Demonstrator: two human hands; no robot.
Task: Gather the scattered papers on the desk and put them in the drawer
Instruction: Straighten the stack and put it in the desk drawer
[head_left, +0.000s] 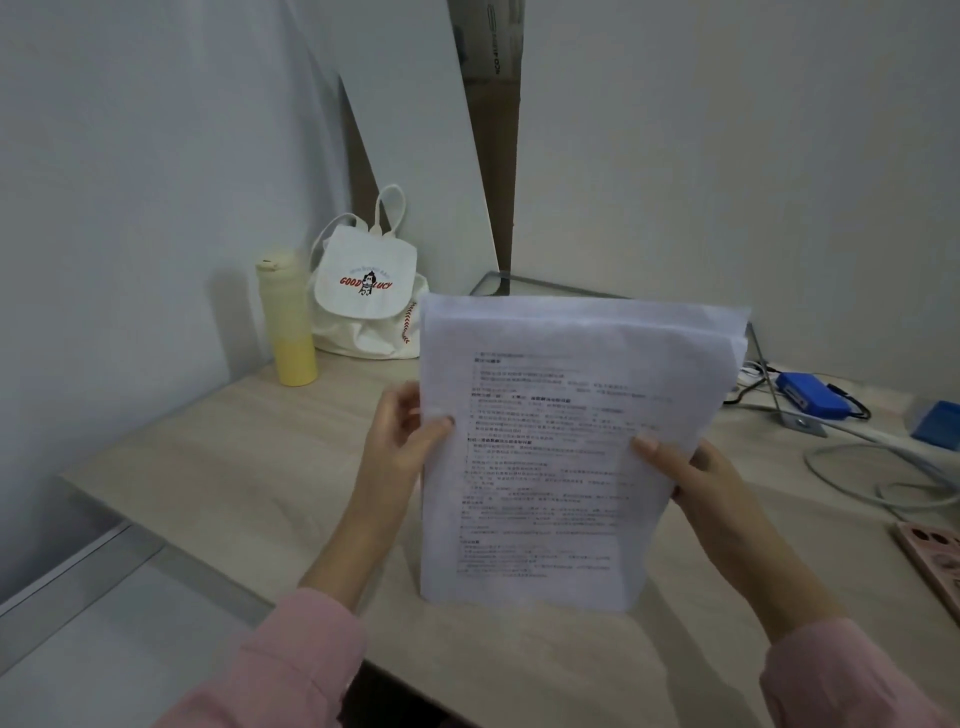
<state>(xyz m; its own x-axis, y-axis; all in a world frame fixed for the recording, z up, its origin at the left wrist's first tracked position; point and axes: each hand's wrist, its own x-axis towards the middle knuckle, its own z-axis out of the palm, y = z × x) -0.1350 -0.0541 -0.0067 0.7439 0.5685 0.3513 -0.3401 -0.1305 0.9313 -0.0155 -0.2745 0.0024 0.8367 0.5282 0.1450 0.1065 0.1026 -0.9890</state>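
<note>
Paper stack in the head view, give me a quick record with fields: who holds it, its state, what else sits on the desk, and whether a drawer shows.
holder: left hand and right hand, one on each side edge
paper stack: printed sheets, raised off the desk, top edges uneven
back left: yellow bottle, white drawstring bag
right side: blue box with cables
drawer: none in view

A home study corner — wooden desk (218, 467), canvas backpack (366, 291), water bottle (288, 322), cables (852, 478).
</note>
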